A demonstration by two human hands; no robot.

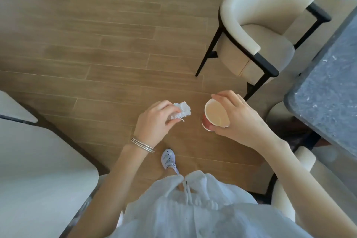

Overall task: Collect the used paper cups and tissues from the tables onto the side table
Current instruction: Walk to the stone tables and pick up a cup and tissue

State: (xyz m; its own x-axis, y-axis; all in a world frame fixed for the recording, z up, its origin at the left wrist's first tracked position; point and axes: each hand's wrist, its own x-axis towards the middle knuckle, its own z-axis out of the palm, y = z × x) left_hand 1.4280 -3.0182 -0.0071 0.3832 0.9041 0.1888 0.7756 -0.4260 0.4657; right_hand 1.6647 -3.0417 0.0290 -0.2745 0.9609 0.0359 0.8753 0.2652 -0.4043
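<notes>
Red on the outside and pale inside, the paper cup (pixel 215 115) sits in the grip of our right hand (pixel 239 118). The fingers (pixel 222 97) curl over the far rim and the thumb presses the near side, so the grip is closed around the cup wall. The cup is tilted, its open mouth facing up toward the camera, and it is held in the air above the wooden floor (pixel 96 44).

Our left hand (pixel 154 121) is closed on a crumpled white tissue (pixel 182 111). The tissue protrudes from between the fingertips and thumb on the side nearest the cup. Tissue and cup are near each other but apart.

A grey stone counter (pixel 328 87) lies to the right of the cup. A cream chair (pixel 257 25) with black legs stands beyond the right hand. Silver bangles (pixel 143 144) circle the left wrist.
</notes>
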